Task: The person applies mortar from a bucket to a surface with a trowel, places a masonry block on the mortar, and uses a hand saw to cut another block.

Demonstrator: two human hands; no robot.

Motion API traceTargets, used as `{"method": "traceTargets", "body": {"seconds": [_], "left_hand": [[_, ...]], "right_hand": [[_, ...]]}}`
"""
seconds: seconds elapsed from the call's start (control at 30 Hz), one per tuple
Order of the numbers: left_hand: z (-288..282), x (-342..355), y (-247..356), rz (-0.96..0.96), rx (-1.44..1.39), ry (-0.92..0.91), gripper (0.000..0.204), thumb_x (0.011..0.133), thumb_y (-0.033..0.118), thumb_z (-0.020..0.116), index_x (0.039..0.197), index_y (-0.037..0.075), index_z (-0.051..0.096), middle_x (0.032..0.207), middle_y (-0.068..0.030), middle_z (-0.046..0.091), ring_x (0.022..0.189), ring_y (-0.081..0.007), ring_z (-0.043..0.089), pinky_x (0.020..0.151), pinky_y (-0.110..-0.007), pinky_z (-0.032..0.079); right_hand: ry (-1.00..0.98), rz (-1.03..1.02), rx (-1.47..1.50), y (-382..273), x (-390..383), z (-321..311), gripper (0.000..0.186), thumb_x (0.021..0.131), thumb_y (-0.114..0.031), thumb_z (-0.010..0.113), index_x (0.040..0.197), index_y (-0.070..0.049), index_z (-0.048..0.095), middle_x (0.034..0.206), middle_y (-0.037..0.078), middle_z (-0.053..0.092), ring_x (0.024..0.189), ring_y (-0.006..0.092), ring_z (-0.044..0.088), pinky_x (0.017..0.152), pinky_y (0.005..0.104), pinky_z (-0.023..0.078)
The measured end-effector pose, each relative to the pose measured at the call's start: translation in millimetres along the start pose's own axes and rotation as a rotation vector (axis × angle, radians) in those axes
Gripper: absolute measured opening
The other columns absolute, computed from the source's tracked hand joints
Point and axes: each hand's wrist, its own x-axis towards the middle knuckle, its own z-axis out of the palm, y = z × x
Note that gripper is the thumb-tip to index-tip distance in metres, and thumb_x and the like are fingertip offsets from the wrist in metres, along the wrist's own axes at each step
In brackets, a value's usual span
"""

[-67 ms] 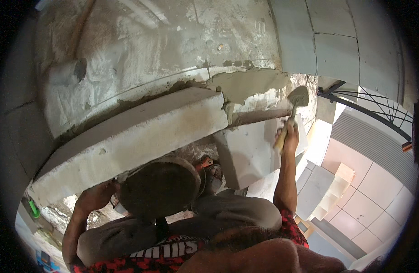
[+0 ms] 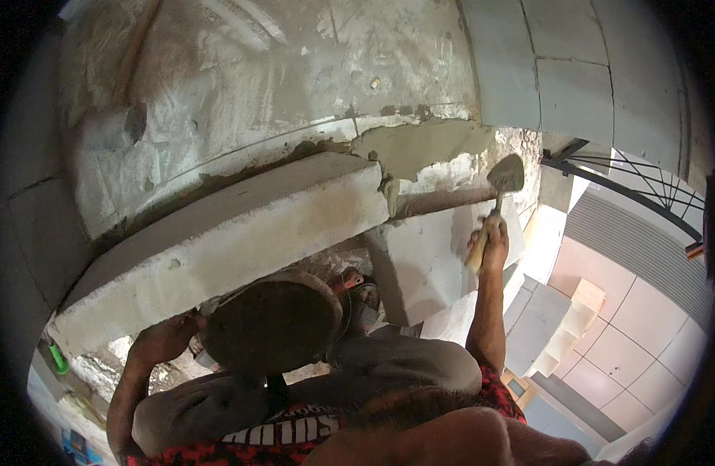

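Observation:
My right hand [image 2: 492, 239] is closed round the pale handle of a trowel [image 2: 506, 172]. Its blade points away from me, above the far right end of a pale block [image 2: 423, 256]. My left hand [image 2: 168, 339] is at the left rim of a round, dark bucket [image 2: 270, 322] above my lap, fingers curled on the rim and partly hidden. What lies inside the bucket is too dark to make out. A long pale block [image 2: 241, 241] stretches along the wall, left of the other block. Wet grey mortar [image 2: 423, 146] is spread on the wall base beyond the blocks.
A rough plastered wall [image 2: 280, 70] rises ahead, with grey panels [image 2: 571, 85] to its right. Beyond a black metal truss [image 2: 629, 198], pink floor tiles [image 2: 606, 349] show at the right. An orange and dark tool [image 2: 357, 289] lies between bucket and block. A green object [image 2: 58, 357] is at far left.
My right hand and the trowel have come slightly nearer to me, and the blade has tilted a little. My left hand and the bucket look almost unmoved.

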Motion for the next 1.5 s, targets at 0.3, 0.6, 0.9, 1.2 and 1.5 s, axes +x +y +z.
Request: {"method": "traceTargets", "body": {"seconds": [0.3,0.6,0.9,1.2,1.5], "left_hand": [[-16.0,-4.0,21.6,-0.040,-0.006,-0.143,0.046,0.099,0.032,0.033,0.126,-0.001,0.050,0.128,-0.0249,0.052,0.124,-0.0340,0.045,0.103,-0.038,0.034],[-6.5,1.5,4.1,0.079,0.016,-0.025,0.036,0.096,0.030,0.047,0.117,0.002,0.055,0.112,-0.0196,0.060,0.104,-0.0326,0.056,0.088,-0.040,0.043],[5.7,7.8,-27.2,0.330,-0.007,0.162,0.033,0.092,0.031,0.058,0.110,0.004,0.059,0.101,-0.0158,0.064,0.092,-0.0282,0.061,0.081,-0.040,0.048],[7.3,20.9,-29.6,0.274,-0.117,0.126,0.028,0.092,0.026,0.058,0.108,0.004,0.060,0.098,-0.0146,0.065,0.089,-0.0273,0.062,0.080,-0.038,0.048],[14.3,39.3,-61.8,0.421,-0.321,0.019,0.015,0.096,0.014,0.052,0.104,0.002,0.056,0.093,-0.0090,0.061,0.087,-0.0169,0.056,0.082,-0.030,0.045]], "right_hand": [[-0.046,0.042,0.114,20.2,-50.1,-14.1,0.021,0.090,-0.017,0.056,0.105,-0.006,0.048,0.089,0.009,0.055,0.058,0.0162,0.055,0.046,0.0289,0.049],[0.061,0.092,0.123,10.5,-34.6,1.2,0.026,0.093,-0.024,0.055,0.109,-0.006,0.046,0.089,0.009,0.054,0.058,0.0159,0.054,0.047,0.0295,0.048],[0.029,0.152,0.137,24.8,-59.3,14.6,0.030,0.091,-0.019,0.058,0.115,-0.004,0.048,0.085,0.006,0.054,0.055,0.0137,0.052,0.043,0.0261,0.047],[-0.023,0.097,0.158,22.5,-78.1,32.1,0.022,0.090,-0.014,0.057,0.108,-0.006,0.046,0.085,0.007,0.054,0.055,0.0155,0.054,0.044,0.0291,0.048],[-0.105,0.019,0.093,22.4,-130.9,29.1,0.026,0.087,-0.011,0.062,0.107,-0.005,0.046,0.086,0.007,0.055,0.058,0.0157,0.056,0.050,0.0295,0.049]]}}
